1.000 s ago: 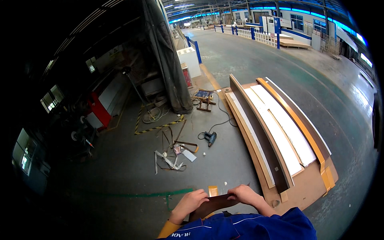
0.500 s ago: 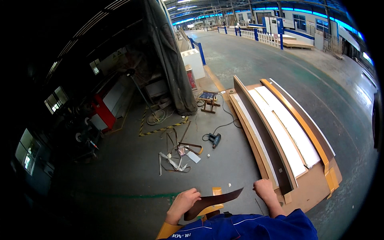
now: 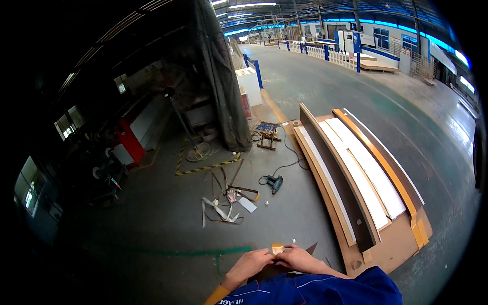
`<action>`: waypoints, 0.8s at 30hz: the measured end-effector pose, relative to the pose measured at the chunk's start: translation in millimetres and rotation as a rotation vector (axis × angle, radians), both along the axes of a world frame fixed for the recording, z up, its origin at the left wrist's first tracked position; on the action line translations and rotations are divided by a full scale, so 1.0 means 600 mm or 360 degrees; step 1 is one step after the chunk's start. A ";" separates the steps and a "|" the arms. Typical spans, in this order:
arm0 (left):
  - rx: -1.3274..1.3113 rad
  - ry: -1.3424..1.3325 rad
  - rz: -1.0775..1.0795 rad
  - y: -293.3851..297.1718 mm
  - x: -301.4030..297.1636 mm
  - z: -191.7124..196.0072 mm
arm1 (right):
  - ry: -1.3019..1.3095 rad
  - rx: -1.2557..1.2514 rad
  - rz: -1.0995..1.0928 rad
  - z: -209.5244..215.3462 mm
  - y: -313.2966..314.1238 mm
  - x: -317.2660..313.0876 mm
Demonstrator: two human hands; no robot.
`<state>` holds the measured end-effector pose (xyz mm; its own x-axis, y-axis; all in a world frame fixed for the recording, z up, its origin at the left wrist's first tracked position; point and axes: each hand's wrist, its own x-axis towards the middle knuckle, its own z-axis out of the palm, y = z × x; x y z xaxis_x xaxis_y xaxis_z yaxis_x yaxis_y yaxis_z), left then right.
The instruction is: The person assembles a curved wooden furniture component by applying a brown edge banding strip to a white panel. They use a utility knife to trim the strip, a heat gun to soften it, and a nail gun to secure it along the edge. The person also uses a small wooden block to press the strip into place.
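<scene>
Brown strip (image 3: pixel 312 248) was held by left hand (image 3: pixel 255 263) and right hand (image 3: pixel 300 258), close together.
Uneven pulling could have creased it.

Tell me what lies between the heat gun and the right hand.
The head view shows grey floor with one small white scrap near the heat gun, another nearer the right hand, and a yellow strip beside that hand.

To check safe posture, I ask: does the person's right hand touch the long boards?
No, the right hand is beside the left hand at the dark brown strip, apart from the long boards.
</scene>
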<state>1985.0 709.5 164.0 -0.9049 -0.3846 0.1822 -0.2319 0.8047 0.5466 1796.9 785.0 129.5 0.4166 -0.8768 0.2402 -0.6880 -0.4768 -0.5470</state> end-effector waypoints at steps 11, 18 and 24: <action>0.0061 0.0077 0.0508 -0.054 0.104 0.024 | 0.0203 0.0060 -0.0195 0.023 -0.033 0.001; -0.0003 0.0190 0.0660 -0.079 0.128 0.013 | 0.0407 0.0187 -0.0605 0.040 -0.002 -0.064; -0.0037 0.0176 0.0687 -0.090 0.130 0.013 | 0.0520 0.0151 -0.0937 0.026 0.034 -0.116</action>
